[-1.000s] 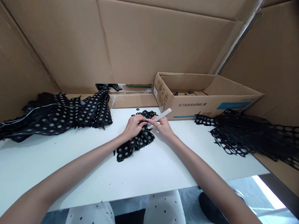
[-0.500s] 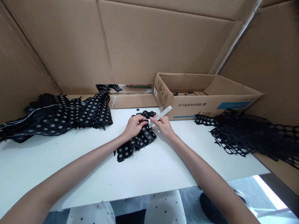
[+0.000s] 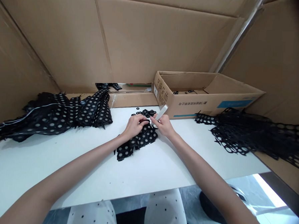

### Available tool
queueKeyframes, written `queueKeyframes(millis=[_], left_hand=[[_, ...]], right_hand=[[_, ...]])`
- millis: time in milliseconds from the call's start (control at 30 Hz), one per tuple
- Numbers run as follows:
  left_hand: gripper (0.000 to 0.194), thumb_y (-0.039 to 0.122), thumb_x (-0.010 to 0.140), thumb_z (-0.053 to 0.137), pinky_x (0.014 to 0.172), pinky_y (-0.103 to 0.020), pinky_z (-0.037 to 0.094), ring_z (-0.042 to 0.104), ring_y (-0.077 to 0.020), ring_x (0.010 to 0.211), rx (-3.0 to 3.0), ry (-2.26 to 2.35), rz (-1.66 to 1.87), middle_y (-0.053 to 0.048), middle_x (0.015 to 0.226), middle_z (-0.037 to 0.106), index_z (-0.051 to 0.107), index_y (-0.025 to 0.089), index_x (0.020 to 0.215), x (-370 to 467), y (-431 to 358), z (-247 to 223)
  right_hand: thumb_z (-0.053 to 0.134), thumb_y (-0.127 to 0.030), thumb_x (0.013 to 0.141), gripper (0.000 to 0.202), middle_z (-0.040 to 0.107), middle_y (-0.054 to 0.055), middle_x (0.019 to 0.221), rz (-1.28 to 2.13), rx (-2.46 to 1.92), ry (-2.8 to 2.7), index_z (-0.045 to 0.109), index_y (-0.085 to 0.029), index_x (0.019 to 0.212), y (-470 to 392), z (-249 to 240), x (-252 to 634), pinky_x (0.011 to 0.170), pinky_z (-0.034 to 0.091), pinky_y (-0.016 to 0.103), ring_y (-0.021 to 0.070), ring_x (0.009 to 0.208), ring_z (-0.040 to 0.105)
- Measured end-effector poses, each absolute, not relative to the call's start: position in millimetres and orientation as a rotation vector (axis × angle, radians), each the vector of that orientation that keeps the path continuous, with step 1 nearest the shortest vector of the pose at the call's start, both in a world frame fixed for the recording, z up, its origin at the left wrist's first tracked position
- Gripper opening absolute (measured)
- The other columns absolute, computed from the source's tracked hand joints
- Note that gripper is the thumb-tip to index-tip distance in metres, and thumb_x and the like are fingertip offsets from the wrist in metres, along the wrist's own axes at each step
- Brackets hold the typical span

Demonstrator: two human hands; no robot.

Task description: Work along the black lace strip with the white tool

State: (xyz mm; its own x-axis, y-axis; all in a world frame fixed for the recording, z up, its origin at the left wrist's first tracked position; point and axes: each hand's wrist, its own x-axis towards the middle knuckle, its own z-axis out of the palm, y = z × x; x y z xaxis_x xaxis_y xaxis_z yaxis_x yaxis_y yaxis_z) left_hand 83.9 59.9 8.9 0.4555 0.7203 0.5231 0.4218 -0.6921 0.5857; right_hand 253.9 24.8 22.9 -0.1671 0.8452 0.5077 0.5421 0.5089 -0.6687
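Observation:
My left hand (image 3: 135, 127) is closed, pinching the upper edge of a black rubber sheet (image 3: 146, 136) patterned with round rings. My right hand (image 3: 164, 125) is wrapped round a white stick-like tool (image 3: 161, 112). The tool slants, with its upper end free and its lower end at the sheet beside my left fingertips. The sheet lies on the white table in ragged, overlapping strips, partly under my left hand. Just beyond my fingers is a small heap of loose black rings (image 3: 146, 112). My fingers hide the exact spot where the tool meets the sheet.
A bundle of ring-patterned black sheets (image 3: 56, 117) tied with pale string lies left. An open cardboard box (image 3: 202, 106) with a few black rings inside stands back right. Black punched-out webbing (image 3: 248, 132) hangs over the table's right edge. Cardboard walls (image 3: 153, 35) enclose the white table (image 3: 86, 170).
The white tool has tipped slightly, its upper end shifting left. The sheet near my right hand has moved a little to the right. My left hand stays in nearly the same place.

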Motion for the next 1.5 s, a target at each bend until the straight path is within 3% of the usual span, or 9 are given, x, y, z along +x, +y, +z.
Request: queueKeyframes(millis=[467,733,900,1033,1167,1367,1500], left_hand=[[0.015,0.029,0.078,0.059,0.07,-0.029,0.044,0.057,-0.0165,0.071,2.202,1.04,1.054,-0.003,0.076,0.067,0.067,0.016,0.073,84,64,10],[0.054,0.06,0.081,0.044,0.072,-0.028,0.048,0.063,-0.0174,0.082,1.765,0.788,0.755,-0.012,0.093,0.069,0.064,0.012,0.098,78,93,21],[0.053,0.067,0.068,0.054,0.053,-0.025,0.039,0.057,-0.0176,0.055,2.138,1.185,0.428,-0.006,0.058,0.064,0.062,0.015,0.06,49,105,32],[0.054,0.071,0.052,0.064,0.046,-0.024,0.032,0.052,-0.0172,0.047,2.359,1.365,0.253,-0.004,0.051,0.055,0.057,0.017,0.054,37,89,37],[0.062,0.069,0.037,0.071,0.055,-0.026,0.039,0.057,-0.0254,0.073,2.441,1.448,0.416,-0.009,0.077,0.059,0.06,0.017,0.068,47,55,22],[0.04,0.045,0.051,0.078,0.067,-0.029,0.042,0.054,-0.0212,0.08,2.228,1.328,0.608,-0.004,0.083,0.056,0.057,0.019,0.072,59,29,5],[0.045,0.025,0.048,0.081,0.07,-0.029,0.044,0.054,-0.0177,0.081,2.043,1.18,0.801,-0.001,0.088,0.055,0.053,0.019,0.084,63,21,3]], right_hand=[[0.043,-0.039,0.088,0.04,0.053,0.003,0.055,0.284,-1.323,-1.917,0.053,-0.017,0.056,26,21,253,0.055,0.031,0.026,0.0141,0.052,0.045],[0.038,-0.031,0.09,0.035,0.062,0.01,0.069,-0.307,-1.675,-1.999,0.065,-0.015,0.075,28,39,288,0.058,0.029,0.027,0.0183,0.063,0.054],[0.04,-0.026,0.087,0.03,0.066,0.015,0.075,-0.515,-2.024,-1.782,0.066,-0.012,0.081,29,52,318,0.057,0.029,0.029,0.0212,0.065,0.057],[0.039,-0.026,0.087,0.033,0.065,0.017,0.073,-0.57,-2.156,-1.463,0.066,-0.009,0.084,29,55,339,0.059,0.032,0.03,0.0226,0.064,0.057],[0.035,-0.031,0.089,0.04,0.064,0.018,0.07,-0.561,-2.109,-1.212,0.066,-0.008,0.081,30,51,353,0.059,0.034,0.031,0.0231,0.062,0.056],[0.032,-0.035,0.09,0.044,0.064,0.019,0.071,-0.503,-1.995,-0.936,0.065,-0.009,0.076,29,51,367,0.062,0.035,0.033,0.0253,0.065,0.057],[0.031,-0.036,0.09,0.043,0.063,0.016,0.069,-0.486,-1.827,-0.848,0.062,-0.011,0.074,23,59,376,0.066,0.037,0.034,0.0256,0.068,0.057]])
